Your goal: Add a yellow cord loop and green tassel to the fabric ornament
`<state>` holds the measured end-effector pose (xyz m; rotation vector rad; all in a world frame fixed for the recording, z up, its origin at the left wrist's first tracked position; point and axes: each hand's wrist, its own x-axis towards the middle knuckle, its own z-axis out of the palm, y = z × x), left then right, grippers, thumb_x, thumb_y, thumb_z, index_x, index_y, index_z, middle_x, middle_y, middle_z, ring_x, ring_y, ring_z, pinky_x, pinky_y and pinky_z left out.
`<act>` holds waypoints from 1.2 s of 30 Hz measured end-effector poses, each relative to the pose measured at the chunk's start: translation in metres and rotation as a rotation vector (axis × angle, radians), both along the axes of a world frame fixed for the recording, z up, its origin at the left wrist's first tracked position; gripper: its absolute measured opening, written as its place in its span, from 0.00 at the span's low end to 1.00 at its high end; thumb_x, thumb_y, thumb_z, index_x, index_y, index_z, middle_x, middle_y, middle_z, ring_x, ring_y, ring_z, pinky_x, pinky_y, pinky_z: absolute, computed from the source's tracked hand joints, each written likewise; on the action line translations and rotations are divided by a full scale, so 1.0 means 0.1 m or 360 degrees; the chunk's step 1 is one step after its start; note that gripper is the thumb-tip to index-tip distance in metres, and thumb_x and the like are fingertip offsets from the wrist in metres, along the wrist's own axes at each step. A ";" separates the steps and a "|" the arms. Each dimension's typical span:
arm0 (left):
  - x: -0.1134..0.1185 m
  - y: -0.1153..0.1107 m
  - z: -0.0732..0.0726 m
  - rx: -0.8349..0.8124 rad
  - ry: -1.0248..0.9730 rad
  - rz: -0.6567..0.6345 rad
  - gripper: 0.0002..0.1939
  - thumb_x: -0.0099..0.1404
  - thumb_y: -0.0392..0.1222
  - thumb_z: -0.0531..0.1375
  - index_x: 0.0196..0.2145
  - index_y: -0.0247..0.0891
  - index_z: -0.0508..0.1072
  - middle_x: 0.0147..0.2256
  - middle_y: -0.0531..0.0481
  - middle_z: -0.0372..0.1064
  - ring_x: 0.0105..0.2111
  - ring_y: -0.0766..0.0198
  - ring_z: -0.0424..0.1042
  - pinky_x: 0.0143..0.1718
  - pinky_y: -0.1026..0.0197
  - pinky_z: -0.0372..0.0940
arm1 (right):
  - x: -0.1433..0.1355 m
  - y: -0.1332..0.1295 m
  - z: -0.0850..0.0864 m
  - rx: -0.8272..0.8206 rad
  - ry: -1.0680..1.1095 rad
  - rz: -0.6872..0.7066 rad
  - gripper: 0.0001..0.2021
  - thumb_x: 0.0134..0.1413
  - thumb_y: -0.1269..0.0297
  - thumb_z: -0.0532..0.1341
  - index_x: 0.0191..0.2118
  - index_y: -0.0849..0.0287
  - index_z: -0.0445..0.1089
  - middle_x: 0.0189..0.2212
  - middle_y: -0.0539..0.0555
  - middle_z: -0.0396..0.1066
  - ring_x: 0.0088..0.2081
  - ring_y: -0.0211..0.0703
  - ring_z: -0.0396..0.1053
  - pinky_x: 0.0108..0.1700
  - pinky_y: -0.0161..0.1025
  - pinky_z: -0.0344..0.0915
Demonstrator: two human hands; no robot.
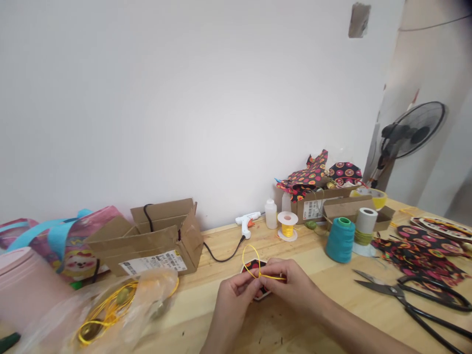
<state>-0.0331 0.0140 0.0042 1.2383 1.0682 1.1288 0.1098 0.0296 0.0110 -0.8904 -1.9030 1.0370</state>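
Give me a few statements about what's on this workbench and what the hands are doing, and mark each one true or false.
1. Both hands pinch a yellow cord bent into a loop. True; left hand, right hand.
2. The scissors lie left of the hands. False; they lie to the right, on the table.
3. A teal thread cone stands upright. True.
4. The glue gun is in the right hand. False; it lies near the wall, untouched.
5. The fan stands at the far right. True.
6. The cardboard box on the left is closed. False; its flaps are open.
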 end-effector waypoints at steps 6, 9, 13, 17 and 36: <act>-0.01 -0.01 0.03 -0.0028 -0.0022 0.0079 0.11 0.47 0.41 0.63 0.30 0.36 0.77 0.17 0.53 0.68 0.20 0.68 0.61 0.24 0.67 0.56 | 0.04 0.05 -0.07 0.0041 -0.0085 -0.0138 0.09 0.48 0.63 0.57 0.29 0.57 0.74 0.23 0.51 0.69 0.26 0.37 0.63 0.27 0.31 0.58; -0.02 0.00 0.02 -0.0051 -0.0042 0.0139 0.11 0.46 0.43 0.63 0.28 0.35 0.77 0.16 0.54 0.67 0.20 0.68 0.61 0.23 0.67 0.56 | 0.06 0.09 -0.06 -0.0082 0.0052 -0.0178 0.10 0.46 0.60 0.58 0.29 0.59 0.74 0.24 0.52 0.71 0.26 0.38 0.65 0.27 0.33 0.61; -0.02 0.01 0.00 -0.0085 -0.0078 0.0205 0.12 0.44 0.44 0.64 0.26 0.35 0.77 0.14 0.54 0.67 0.17 0.69 0.61 0.21 0.67 0.57 | 0.07 0.12 -0.05 -0.0162 0.0141 -0.0165 0.15 0.44 0.54 0.58 0.31 0.61 0.72 0.26 0.53 0.72 0.28 0.39 0.67 0.29 0.35 0.63; -0.03 0.01 0.02 -0.0068 -0.0099 0.0213 0.12 0.44 0.44 0.64 0.27 0.35 0.77 0.19 0.51 0.71 0.20 0.66 0.65 0.24 0.66 0.60 | 0.03 0.11 -0.09 -0.0175 0.0139 -0.0164 0.13 0.44 0.57 0.58 0.30 0.62 0.72 0.25 0.52 0.70 0.26 0.38 0.65 0.27 0.34 0.62; -0.04 0.01 0.00 0.0007 -0.0036 0.0184 0.08 0.46 0.42 0.63 0.24 0.34 0.76 0.15 0.55 0.64 0.19 0.70 0.59 0.22 0.68 0.55 | 0.05 0.11 -0.12 0.0092 -0.0125 -0.0226 0.07 0.45 0.70 0.57 0.27 0.60 0.73 0.23 0.52 0.69 0.25 0.36 0.63 0.25 0.30 0.57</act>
